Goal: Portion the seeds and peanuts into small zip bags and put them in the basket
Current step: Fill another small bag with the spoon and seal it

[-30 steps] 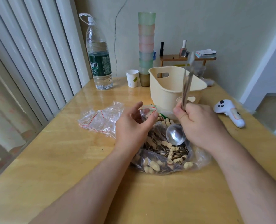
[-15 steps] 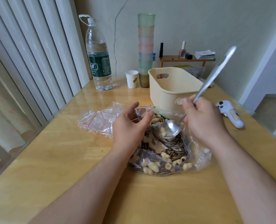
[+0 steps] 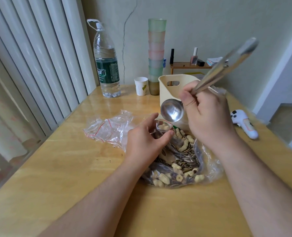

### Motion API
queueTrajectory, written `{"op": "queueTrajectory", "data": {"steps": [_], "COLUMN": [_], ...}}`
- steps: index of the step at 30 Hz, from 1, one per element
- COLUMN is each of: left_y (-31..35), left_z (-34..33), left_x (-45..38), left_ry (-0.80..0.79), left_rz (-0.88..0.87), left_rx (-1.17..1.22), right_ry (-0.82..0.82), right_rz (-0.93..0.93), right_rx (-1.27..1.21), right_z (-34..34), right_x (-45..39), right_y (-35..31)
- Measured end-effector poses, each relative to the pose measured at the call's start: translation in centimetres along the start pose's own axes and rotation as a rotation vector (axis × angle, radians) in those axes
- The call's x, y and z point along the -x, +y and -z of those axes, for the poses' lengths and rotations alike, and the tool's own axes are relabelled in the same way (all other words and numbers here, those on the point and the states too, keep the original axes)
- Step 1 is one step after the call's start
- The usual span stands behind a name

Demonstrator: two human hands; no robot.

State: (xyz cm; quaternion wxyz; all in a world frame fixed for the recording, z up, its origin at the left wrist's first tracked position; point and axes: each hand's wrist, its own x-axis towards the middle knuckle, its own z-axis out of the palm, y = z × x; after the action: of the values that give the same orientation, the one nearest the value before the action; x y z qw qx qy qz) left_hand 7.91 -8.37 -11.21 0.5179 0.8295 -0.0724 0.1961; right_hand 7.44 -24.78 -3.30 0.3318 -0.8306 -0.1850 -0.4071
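A large clear bag of sunflower seeds and peanuts [image 3: 181, 161] lies open at the table's middle. My left hand [image 3: 145, 141] holds a small zip bag [image 3: 163, 128] upright by its mouth; a few peanuts show inside. My right hand [image 3: 208, 117] grips a metal spoon [image 3: 172, 110] by its handle. The spoon's bowl is tipped over the small bag's mouth and looks empty. The cream basket [image 3: 169, 89] stands just behind the hands, partly hidden by my right hand.
A pile of spare small zip bags [image 3: 107, 129] lies left of my hands. At the back stand a water bottle [image 3: 107, 65], a paper cup [image 3: 141, 86] and a stack of coloured cups [image 3: 156, 53]. A white controller [image 3: 244, 124] lies at the right.
The spoon rose out of the big bag carrying nuts and tipped over the small bag's mouth. Peanuts now sit in the small bag. My left hand stayed put.
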Motion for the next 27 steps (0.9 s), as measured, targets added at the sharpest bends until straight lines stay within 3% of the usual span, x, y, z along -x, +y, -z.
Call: {"op": "queueTrajectory", "data": {"steps": [4,9,12,16,20,23,27], "left_y": [-0.2,-0.4,0.0,0.9,0.3,-0.4,-1.1], "left_z": [0.0,0.6,1.1,1.3,1.1,1.1,2.0], "left_x": [0.0,-0.7,-1.2,-0.9,-1.0,-1.1,-1.0], "left_ry": [0.003,0.086,0.162,0.158,0.090,0.007,-0.314], "left_rz": [0.024,0.138,0.165,0.126,0.123,0.112,-0.047], "left_rx": [0.049,0.255,0.428,0.470,0.450,0.371,0.122], "right_ry": [0.085,0.051,-0.105,-0.357,-0.274,-0.298,-0.384], "right_rz": [-0.095,-0.357,-0.579,-0.866,-0.971,-0.956,-0.955], "right_rx": [-0.048,-0.159,-0.295,-0.555,-0.594,-0.486,-0.443], "right_z": [0.6,0.9,0.2,-0.9,0.0,0.3,-0.3], "right_x": [0.4,2.0,3.2,4.3,3.9,4.2,4.8], "right_y": [1.0,2.8,3.4,3.8,4.9,5.2,4.5]}}
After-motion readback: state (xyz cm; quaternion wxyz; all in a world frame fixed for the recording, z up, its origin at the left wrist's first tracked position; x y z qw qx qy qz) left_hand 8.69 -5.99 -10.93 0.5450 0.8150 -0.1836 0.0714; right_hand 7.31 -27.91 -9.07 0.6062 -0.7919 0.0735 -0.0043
